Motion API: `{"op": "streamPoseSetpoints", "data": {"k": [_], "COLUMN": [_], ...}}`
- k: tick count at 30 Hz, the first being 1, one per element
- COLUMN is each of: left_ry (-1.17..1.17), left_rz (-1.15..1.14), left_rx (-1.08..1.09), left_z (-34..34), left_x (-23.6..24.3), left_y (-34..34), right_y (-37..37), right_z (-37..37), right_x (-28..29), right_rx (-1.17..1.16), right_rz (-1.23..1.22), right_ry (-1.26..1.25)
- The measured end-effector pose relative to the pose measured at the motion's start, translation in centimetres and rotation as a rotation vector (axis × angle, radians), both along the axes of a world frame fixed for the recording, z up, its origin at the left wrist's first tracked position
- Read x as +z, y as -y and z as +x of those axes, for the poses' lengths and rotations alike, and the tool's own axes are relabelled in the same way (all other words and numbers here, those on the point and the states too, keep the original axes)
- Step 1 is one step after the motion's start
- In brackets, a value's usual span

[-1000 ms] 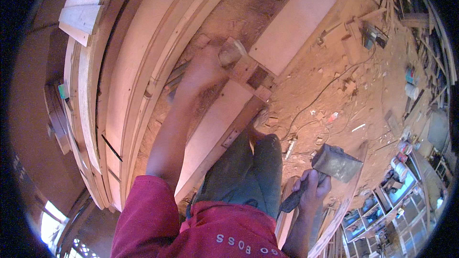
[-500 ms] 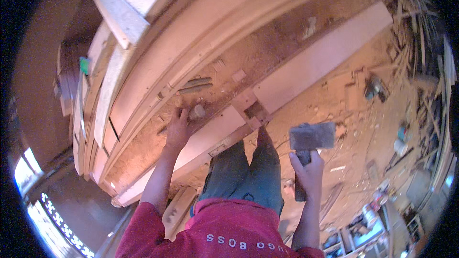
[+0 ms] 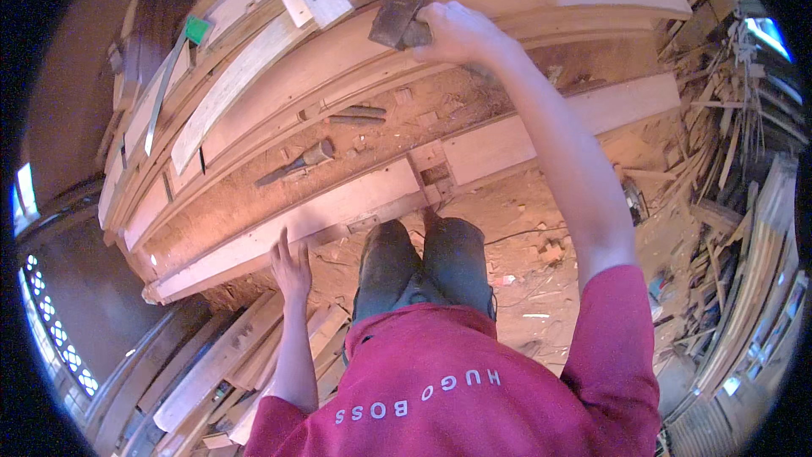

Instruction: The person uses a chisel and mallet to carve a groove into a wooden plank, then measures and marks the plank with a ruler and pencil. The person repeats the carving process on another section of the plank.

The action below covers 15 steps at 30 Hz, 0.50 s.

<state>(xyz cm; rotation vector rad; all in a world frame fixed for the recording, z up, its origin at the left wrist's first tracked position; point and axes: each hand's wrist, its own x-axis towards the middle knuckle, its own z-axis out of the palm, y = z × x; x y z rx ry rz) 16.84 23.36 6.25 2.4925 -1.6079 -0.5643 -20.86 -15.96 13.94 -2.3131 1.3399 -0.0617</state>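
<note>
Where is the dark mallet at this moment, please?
In the head view, the dark mallet is near the top edge, about mid-width, in the right hand, seen in front of the long curved boards.

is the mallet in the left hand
No, the right hand grips the mallet, while the left hand is empty with its fingers spread.

I've a lane along the far edge of the beam (image 3: 359, 197), but a chisel-like tool (image 3: 296, 162) lies in it! The right forearm (image 3: 568, 148) crosses the beam's right half; knees (image 3: 457, 245) crowd its near edge.
</note>
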Motion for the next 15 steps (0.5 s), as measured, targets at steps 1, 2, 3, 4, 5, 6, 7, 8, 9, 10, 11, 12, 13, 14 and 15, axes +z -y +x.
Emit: {"op": "streamPoseSetpoints", "data": {"k": [1, 2, 3, 4, 5, 6, 7, 8, 9, 10, 11, 12, 13, 14, 15], "left_ry": [0.019, 0.046, 0.073, 0.061, 0.048, 0.03, -0.004, -0.038, -0.067, -0.084, -0.096, -0.1, -0.103, -0.068, -0.166], "left_rz": [0.085, 0.116, 0.153, 0.179, 0.204, 0.224, 0.296, 0.366, 0.436, 0.377, 0.317, 0.26, 0.201, 0.044, -0.063], "left_rx": [0.031, 0.104, 0.175, 0.222, 0.271, 0.315, 0.389, 0.471, 0.565, 0.572, 0.576, 0.577, 0.575, 0.522, 0.687], "left_z": [0.1, 0.3, 0.5, 0.9, 1.3, 1.4, 1.1, 0.8, 0.5, 0.3, 0.5, 1.2, 2.3, 3.7, 5.2], "left_x": [0.7, 0.7, 0.3, -0.1, -0.8, -1.0, -0.7, -0.4, -0.1, -0.2, -0.5, -0.7, -1.3, -2.4, -3.5], "left_y": [-2.7, -6.2, -9.8, -13.4, -17.1, -19.7, -21.2, -22.7, -24.0, -24.7, -24.8, -24.8, -24.5, -24.6, -23.9], "right_y": [1.0, 1.6, 1.8, 2.0, 2.1, 2.2, 2.4, 2.5, 1.9, 0.8, -0.4, -1.5, -2.6, -4.6, -7.0], "right_z": [-0.2, 0.5, 0.7, 0.4, 0.2, -0.3, -1.3, -1.7, -1.3, -1.3, -1.4, -1.7, -1.7, -0.4, 0.6], "right_x": [0.1, 0.2, 0.6, 1.3, 1.6, 1.0, -0.2, -0.7, -0.4, 0.0, 0.4, -0.1, -0.5, 0.0, 1.0], "right_rx": [0.028, 0.074, 0.091, 0.106, 0.125, 0.113, 0.094, 0.084, 0.036, -0.014, -0.069, -0.131, -0.197, -0.257, -0.318], "right_rz": [-0.028, -0.055, -0.085, -0.116, -0.147, -0.178, -0.213, -0.249, -0.271, -0.293, -0.315, -0.432, -0.548, -0.607, -0.67], "right_ry": [-0.056, -0.103, -0.106, -0.11, -0.115, -0.103, -0.095, -0.081, -0.076, -0.072, -0.065, 0.038, 0.142, 0.179, 0.212]}}
